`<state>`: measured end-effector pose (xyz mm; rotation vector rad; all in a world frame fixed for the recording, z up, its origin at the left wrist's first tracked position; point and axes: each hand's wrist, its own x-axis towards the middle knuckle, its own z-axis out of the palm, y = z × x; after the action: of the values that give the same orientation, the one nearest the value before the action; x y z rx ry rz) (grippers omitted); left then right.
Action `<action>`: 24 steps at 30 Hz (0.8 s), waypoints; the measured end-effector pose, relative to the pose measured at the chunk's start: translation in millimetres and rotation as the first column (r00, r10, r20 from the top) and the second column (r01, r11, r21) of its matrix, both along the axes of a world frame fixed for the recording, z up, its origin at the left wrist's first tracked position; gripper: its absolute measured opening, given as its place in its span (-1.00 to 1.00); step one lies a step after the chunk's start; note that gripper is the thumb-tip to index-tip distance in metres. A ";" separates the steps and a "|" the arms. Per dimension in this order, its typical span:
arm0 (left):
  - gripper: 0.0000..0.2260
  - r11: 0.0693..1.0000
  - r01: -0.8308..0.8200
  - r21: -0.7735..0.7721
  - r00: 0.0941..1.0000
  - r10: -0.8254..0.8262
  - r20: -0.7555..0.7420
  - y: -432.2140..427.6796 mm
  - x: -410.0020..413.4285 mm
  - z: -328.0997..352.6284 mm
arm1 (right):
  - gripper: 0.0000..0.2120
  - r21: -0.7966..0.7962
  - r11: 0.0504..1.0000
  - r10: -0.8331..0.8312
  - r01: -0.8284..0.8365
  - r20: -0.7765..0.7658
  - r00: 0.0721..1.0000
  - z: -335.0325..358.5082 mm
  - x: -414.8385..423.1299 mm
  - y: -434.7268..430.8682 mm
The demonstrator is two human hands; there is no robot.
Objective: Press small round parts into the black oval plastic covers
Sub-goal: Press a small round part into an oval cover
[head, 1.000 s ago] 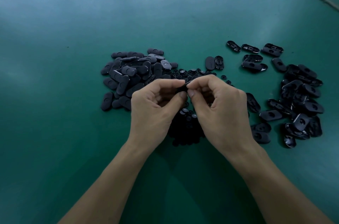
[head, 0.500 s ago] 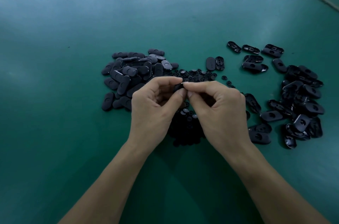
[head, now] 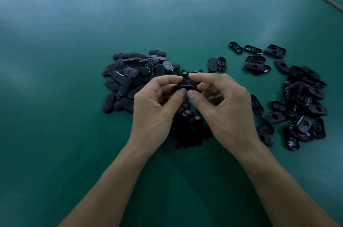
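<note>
Left hand [head: 157,109], right hand [head: 228,109] pinching cover [head: 185,87], mostly hidden

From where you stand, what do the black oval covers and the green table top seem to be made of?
Oval covers: likely moulded plastic. The left pile looks matte, while those in the right pile show glossy, ribbed insides that catch the light. Table top: a smooth green sheet with a soft sheen, perhaps a rubber or vinyl mat; I can't tell which.
</note>
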<state>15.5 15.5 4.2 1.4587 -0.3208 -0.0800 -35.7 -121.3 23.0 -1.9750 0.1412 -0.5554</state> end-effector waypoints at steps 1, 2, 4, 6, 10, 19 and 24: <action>-0.82 1.000 0.005 -0.001 1.000 -0.005 0.000 0.2 0.0 -0.1 | -0.73 -0.008 1.000 0.005 -0.005 -0.016 1.000 0.0 0.4 -1.7; -0.82 1.000 0.012 -0.003 1.000 -0.012 0.000 0.4 0.0 -0.3 | -0.74 0.009 1.000 0.023 -0.023 -0.033 0.999 0.1 0.6 -3.4; -0.82 1.000 0.022 -0.016 1.000 -0.022 -0.004 0.4 -0.1 -0.6 | -0.78 0.065 0.996 0.067 -0.064 -0.048 0.997 0.5 1.1 -6.1; -0.81 0.999 0.023 -0.043 1.000 -0.024 -0.013 0.4 -0.5 -0.6 | -0.82 0.108 0.991 0.089 -0.083 -0.051 0.995 0.9 1.3 -8.1; -0.81 0.999 0.023 -0.046 1.000 -0.024 -0.013 0.7 -1.1 -0.1 | -0.88 0.165 0.982 0.103 -0.091 -0.061 0.993 1.4 0.6 -9.2; -0.80 1.000 -0.007 0.011 1.000 0.007 0.008 0.4 -1.5 0.4 | -0.93 0.165 0.984 0.085 -0.065 -0.121 0.989 2.7 0.4 -6.9; -0.80 0.999 -0.045 0.020 0.999 0.044 0.019 -0.2 -2.4 0.8 | -0.92 0.204 0.976 0.101 -0.074 -0.125 0.987 3.2 1.6 -8.8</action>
<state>13.0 15.2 4.9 1.4865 -0.3032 -0.0341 -34.1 -130.1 26.2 -1.8127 0.1849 -0.3367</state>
